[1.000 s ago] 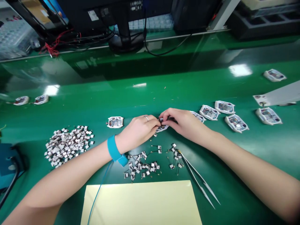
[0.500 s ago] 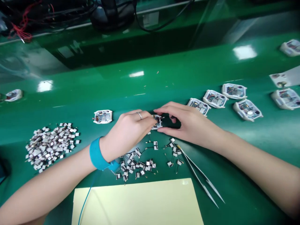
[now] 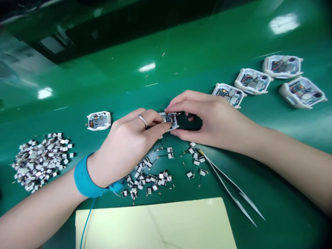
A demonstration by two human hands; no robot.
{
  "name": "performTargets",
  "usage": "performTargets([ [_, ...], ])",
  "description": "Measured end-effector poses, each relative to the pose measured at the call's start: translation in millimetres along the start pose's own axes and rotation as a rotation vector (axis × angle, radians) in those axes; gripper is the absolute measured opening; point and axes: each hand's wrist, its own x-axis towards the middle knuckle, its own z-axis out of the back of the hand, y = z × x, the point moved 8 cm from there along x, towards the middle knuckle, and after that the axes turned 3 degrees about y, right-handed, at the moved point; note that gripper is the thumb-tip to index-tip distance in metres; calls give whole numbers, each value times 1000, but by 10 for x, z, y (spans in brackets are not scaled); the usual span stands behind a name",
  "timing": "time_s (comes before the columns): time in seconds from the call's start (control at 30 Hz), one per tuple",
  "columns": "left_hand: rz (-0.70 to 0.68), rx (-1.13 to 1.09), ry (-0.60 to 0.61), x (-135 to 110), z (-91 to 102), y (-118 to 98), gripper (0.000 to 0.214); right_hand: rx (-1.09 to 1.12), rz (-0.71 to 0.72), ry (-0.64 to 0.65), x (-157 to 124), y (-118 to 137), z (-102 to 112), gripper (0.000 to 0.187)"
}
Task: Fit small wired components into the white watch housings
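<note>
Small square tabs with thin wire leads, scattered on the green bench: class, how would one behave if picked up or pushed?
Each tab is tiny, so it probably weighs very little, and a light push could slide it across the glossy green bench top. Its hair-thin lead looks floppy and easily bent. Lying flat, it seems unlikely to roll.
</note>
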Motion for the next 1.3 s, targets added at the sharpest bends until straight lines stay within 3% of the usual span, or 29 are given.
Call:
performTargets([
  [0.47, 114, -65, 37, 10, -73, 79, 17, -31, -35, 19, -9, -20, -11, 26],
  [1.3, 37, 33, 4, 30, -34, 40, 18, -57, -23, 24, -11, -11, -10, 24],
])
